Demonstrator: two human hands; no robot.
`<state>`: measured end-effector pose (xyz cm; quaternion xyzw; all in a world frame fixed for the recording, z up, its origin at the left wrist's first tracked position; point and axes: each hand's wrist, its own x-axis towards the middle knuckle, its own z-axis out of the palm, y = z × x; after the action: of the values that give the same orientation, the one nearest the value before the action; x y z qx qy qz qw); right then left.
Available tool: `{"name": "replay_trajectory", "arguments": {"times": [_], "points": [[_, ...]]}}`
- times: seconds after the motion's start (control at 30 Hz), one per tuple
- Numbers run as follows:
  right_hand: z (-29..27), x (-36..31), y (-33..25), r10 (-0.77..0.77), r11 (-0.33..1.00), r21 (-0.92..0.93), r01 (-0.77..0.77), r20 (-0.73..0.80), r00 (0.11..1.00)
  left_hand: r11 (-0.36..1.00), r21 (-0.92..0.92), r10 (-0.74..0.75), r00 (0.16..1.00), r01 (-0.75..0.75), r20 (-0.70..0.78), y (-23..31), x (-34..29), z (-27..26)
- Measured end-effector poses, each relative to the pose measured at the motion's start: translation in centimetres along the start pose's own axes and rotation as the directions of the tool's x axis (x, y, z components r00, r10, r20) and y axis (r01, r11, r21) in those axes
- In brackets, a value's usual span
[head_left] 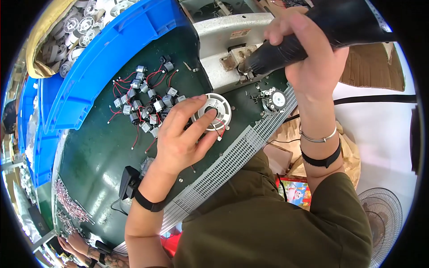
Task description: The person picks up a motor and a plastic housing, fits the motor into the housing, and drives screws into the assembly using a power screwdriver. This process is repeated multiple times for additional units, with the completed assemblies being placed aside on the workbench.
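My left hand (185, 134) rests on the green bench, fingers closed round a white round plastic housing (225, 111). The housing has a dark hub, and a red wire with a small white plug hangs from its near edge. Up at the right, my right hand (315, 53) wraps round a black electric screwdriver (286, 56), held slanted with its tip down to the left. That tip is at a metal screw feeder (230, 62); whether a screw sits on it is too small to tell. Beyond my left hand lie several small silver motors (145, 98) with red wires.
A round magnet (273, 99) with screws clinging to it sits by the perforated metal strip (237, 149) on the bench edge. Blue bins (107, 49) line the far left, beside a bag of white parts (80, 27). Another person's hands (76, 244) are at lower left. A fan (380, 219) stands right.
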<state>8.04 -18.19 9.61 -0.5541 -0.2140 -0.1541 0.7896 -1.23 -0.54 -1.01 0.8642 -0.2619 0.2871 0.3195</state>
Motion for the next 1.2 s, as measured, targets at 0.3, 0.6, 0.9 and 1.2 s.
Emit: {"name": "replay_trajectory", "arguments": {"times": [0.3,0.6,0.9,1.2], "points": [[-0.1,-0.1,-0.1,-0.017,0.999,-0.040,0.018,0.012,1.000,1.000,-0.012,-0.002,1.000,0.002,-0.001,0.2,0.1,0.1],[-3.6,0.2,-2.2,0.072,0.950,0.247,-0.189,0.416,0.907,0.981,-0.073,-0.178,0.984,0.178,0.008,0.9,-0.6,0.4],[2.6,-0.4,-0.6,0.036,0.999,0.004,-0.042,0.476,0.879,0.995,0.031,-0.096,0.992,0.098,-0.078,0.7,-0.4,0.8],[3.7,-0.5,-0.4,0.103,0.977,0.142,-0.157,0.326,0.940,0.996,0.033,-0.084,0.991,0.088,-0.106,0.6,-0.3,0.9]]}}
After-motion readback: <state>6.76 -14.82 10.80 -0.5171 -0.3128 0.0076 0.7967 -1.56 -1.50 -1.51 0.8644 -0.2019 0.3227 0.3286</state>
